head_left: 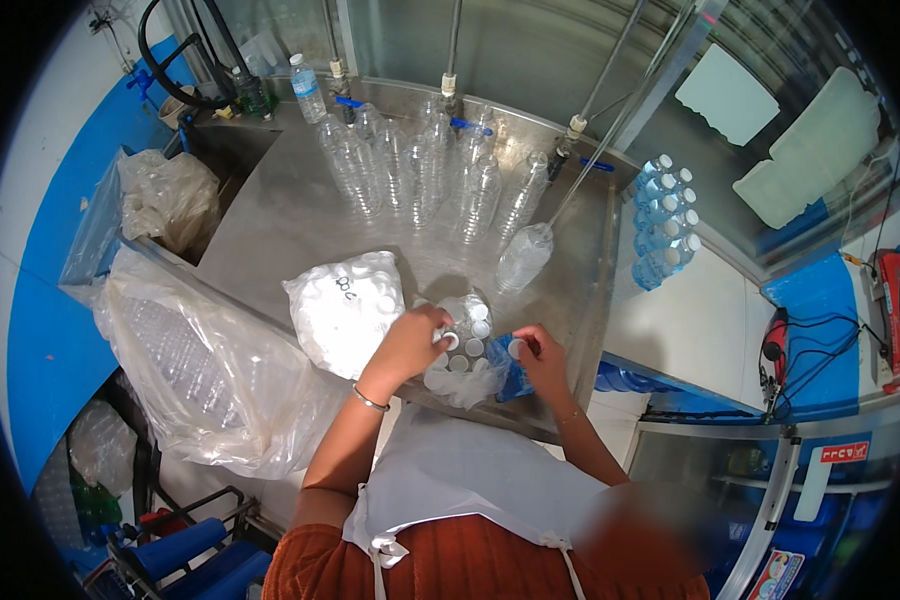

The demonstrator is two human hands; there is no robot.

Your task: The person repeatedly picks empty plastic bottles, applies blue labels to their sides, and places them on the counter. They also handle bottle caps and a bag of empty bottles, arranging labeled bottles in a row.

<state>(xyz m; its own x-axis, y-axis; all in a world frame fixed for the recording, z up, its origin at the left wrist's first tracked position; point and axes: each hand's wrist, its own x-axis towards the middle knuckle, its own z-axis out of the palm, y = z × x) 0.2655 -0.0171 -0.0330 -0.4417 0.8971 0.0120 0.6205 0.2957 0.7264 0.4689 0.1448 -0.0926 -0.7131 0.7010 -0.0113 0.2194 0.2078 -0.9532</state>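
My left hand (412,345) is closed at the fingertips on a white bottle cap (450,341), over a small opened clear plastic bag (482,385) with several loose white caps (473,347) in it. To the right of that bag, my right hand (542,362) pinches another white cap (516,348) between thumb and fingers, just above a blue sheet or packet (510,380) on the steel table (270,215). A large bag packed with white caps (345,312) lies left of my left hand.
Clear uncapped bottles (425,175) stand across the table's back; one tilted bottle (525,258) meets a thin pipe. Labelled capped bottles (665,225) stand in rows at right. A plastic sack of bottles (205,360) leans at the left edge. A blue-labelled bottle (308,90) stands far left.
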